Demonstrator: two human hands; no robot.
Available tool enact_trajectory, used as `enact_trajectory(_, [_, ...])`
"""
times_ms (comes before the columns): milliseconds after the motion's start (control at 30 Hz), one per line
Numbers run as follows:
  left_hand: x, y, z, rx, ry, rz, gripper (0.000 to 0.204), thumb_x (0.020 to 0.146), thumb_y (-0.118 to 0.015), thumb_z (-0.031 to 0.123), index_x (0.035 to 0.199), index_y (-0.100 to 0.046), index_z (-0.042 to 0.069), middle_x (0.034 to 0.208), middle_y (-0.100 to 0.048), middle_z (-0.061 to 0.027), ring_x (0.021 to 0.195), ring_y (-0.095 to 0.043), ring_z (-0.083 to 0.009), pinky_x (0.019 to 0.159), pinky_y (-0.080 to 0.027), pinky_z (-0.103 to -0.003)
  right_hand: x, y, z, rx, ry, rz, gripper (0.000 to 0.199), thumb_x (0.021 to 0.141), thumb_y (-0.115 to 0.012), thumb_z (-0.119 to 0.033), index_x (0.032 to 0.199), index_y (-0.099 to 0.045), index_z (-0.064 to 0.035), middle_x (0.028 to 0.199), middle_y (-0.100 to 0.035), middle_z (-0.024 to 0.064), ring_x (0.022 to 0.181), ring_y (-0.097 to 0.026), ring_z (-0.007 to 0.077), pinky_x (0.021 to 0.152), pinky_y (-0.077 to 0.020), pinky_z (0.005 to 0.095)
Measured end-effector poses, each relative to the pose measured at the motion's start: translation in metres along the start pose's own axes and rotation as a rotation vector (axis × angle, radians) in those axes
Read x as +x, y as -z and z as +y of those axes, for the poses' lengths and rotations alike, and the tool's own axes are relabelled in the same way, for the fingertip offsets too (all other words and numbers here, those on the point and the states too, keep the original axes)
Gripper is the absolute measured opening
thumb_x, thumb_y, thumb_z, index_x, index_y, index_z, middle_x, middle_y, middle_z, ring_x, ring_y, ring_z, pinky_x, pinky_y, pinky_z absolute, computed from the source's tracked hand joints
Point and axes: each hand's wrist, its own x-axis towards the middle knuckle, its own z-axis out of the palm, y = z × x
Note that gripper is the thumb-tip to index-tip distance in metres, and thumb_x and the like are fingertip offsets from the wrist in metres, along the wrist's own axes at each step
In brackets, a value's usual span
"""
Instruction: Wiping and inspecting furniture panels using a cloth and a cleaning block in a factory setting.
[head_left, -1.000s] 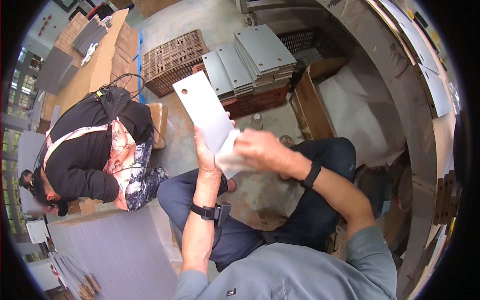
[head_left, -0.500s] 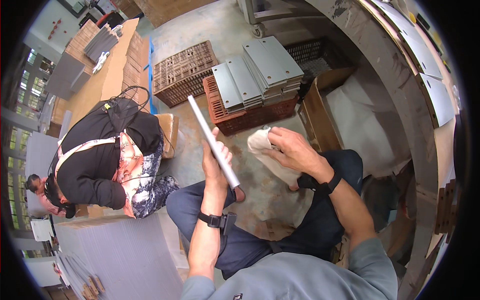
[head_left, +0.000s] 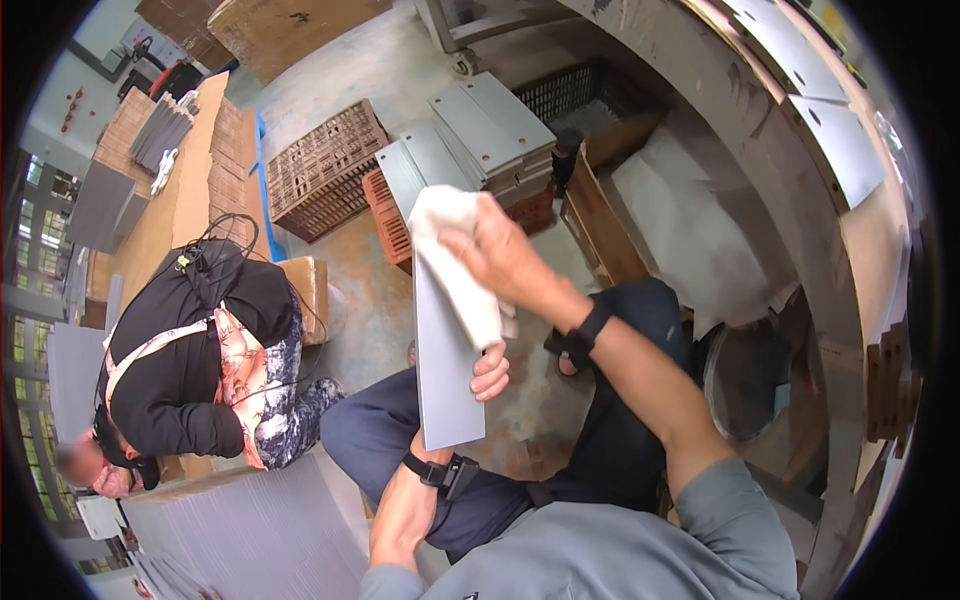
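Head view: a flat, pale-grey rectangular panel (head_left: 447,370) is held above the person's lap, its long side running from near to far. The left hand (head_left: 489,372) curls its fingers round the right edge; its palm and thumb are hidden behind, so how they press cannot be told. Such support from behind seems to leave the upper face free.

The right hand (head_left: 505,260) is bunched around a soft white cloth (head_left: 462,268), which covers the panel's far end and hangs along its right side almost to the left fingers. Gathered this way, the cloth probably pads the fingers from the surface.

Beneath are spread legs in dark blue trousers (head_left: 375,425), leaving room for both arms. On the far side, an orange-red plastic crate (head_left: 385,215) carries stacked grey panels with round holes (head_left: 500,125), laid flat, presumably for stability. A brown slatted plastic crate (head_left: 330,165) sits to its left; a brown cardboard box (head_left: 595,225) and white sheeting (head_left: 680,220) lie right. Left, a co-worker in a black top (head_left: 170,360) bends forward, beyond a big grey panel stack (head_left: 260,525) at near left.
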Motion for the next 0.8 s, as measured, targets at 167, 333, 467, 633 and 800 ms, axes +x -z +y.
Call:
enact_trajectory(167, [0.009,-0.009,0.004,0.128,0.016,0.05,0.055,0.103,-0.049,0.048,0.111,-0.053,-0.007,0.076,-0.053,-0.0061,0.058,-0.048,-0.0187,0.051,-0.046,-0.033,0.003,0.016,0.015,0.212,-0.231,-0.063,0.047,0.101,-0.064,-0.037,0.129,-0.061,0.0013,0.106,-0.074,0.0177,0.097,-0.072,0.0206,0.084,-0.056,0.0351])
enact_trajectory(333, [0.008,-0.066,0.008,0.407,-0.135,0.762,0.082,0.1,-0.044,0.066,0.134,-0.049,-0.008,0.108,-0.065,-0.0213,0.073,-0.066,-0.0287,0.06,-0.06,-0.037,0.003,0.028,0.02,0.182,-0.311,-0.012,0.046,0.1,-0.065,-0.037,0.128,-0.064,0.0004,0.107,-0.076,0.0147,0.096,-0.072,0.018,0.084,-0.0564,0.0338])
enact_trajectory(467, [-0.005,-0.056,0.015,0.575,-0.155,0.534,0.088,0.1,-0.043,0.069,0.149,-0.04,-0.004,0.13,-0.059,-0.0293,0.098,-0.069,-0.0329,0.078,-0.063,-0.043,0.004,0.033,0.026,-0.081,-0.207,0.042,0.036,0.097,-0.07,-0.029,0.118,-0.066,-0.0004,0.102,-0.074,0.0201,0.094,-0.074,0.0272,0.082,-0.057,0.037])
enact_trajectory(633, [-0.013,-0.049,0.015,0.455,-0.155,0.46,0.093,0.097,-0.047,0.071,0.152,-0.036,-0.004,0.136,-0.051,-0.0301,0.102,-0.065,-0.0361,0.078,-0.063,-0.045,0.017,0.059,0.036,-0.255,-0.166,0.291,0.031,0.097,-0.069,-0.022,0.119,-0.066,-0.0008,0.099,-0.072,0.0171,0.089,-0.071,0.0272,0.079,-0.0545,0.0375])
enact_trajectory(800, [-0.009,-0.05,0.016,0.499,-0.193,0.466,0.093,0.098,-0.046,0.071,0.15,-0.037,-0.005,0.135,-0.052,-0.0311,0.102,-0.066,-0.0354,0.077,-0.064,-0.044,0.01,0.068,0.002,-0.269,0.099,0.393,0.03,0.097,-0.068,-0.022,0.115,-0.059,0.0003,0.108,-0.059,0.0169,0.087,-0.066,0.0406,0.075,-0.0534,0.0467])
